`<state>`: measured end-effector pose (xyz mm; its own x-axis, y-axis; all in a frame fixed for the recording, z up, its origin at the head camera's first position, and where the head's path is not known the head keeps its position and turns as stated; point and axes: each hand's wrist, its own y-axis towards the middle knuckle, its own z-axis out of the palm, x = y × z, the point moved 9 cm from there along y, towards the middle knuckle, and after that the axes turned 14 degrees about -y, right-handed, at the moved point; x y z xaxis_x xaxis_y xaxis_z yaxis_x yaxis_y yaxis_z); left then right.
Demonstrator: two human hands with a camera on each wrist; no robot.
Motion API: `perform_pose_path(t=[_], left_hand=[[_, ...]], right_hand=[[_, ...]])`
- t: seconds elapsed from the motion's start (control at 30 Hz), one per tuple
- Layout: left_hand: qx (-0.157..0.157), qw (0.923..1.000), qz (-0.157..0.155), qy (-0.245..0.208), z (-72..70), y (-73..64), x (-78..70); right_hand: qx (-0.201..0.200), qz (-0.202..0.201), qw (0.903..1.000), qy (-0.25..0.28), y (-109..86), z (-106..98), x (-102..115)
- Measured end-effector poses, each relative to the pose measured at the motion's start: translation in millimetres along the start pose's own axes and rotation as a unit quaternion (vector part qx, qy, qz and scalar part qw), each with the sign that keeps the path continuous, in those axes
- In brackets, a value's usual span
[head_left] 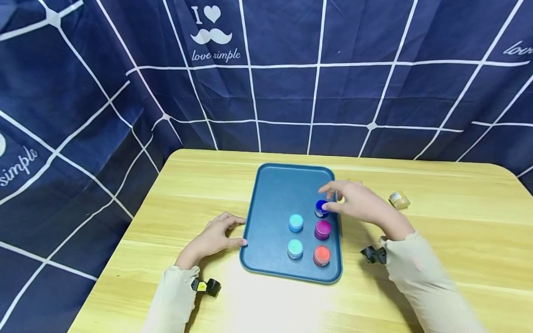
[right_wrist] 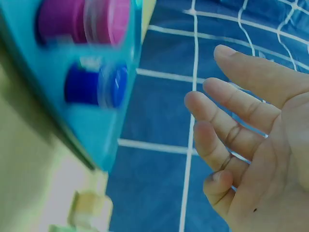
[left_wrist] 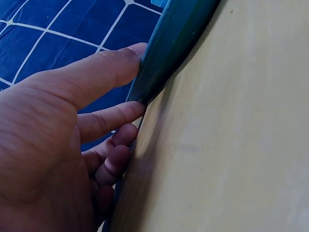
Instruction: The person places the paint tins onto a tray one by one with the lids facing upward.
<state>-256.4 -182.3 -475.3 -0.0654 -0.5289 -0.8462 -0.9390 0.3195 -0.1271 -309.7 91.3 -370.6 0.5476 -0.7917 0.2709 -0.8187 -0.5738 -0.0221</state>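
Observation:
A blue tray lies on the table with small coloured jars on it. My left hand is at its left side, thumb and index fingertips touching the rim; in the left wrist view the thumb meets the tray wall. My right hand hovers over the tray's right edge, beside the dark blue jar. In the right wrist view its fingers are spread, with nothing between them. Nearer the front stand a purple jar, a coral jar, a light blue jar and a turquoise jar.
Right of the tray a yellow jar lies on the wooden table. Another yellow thing is mostly hidden behind the right hand. A dark blue gridded cloth hangs behind and left of the table.

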Motion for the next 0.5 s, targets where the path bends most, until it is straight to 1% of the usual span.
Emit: perform_pose_path(t=[0.2,0.37,0.5], left_hand=[[0.001,1.0,0.002,0.001,-0.8,1.9,0.3],[0.001,1.0,0.001,0.009,-0.8,1.3,2.3],[0.0,1.0,0.002,0.007,0.3,0.1,3.3]], right_hand=[[-0.011,0.034,0.9992,-0.016,-10.7,-20.5,-28.4],[-0.005,0.063,0.9978,-0.017,-18.7,-24.7,-52.5],[-0.01,0.074,0.9968,-0.028,-24.6,-25.4,-68.9]])
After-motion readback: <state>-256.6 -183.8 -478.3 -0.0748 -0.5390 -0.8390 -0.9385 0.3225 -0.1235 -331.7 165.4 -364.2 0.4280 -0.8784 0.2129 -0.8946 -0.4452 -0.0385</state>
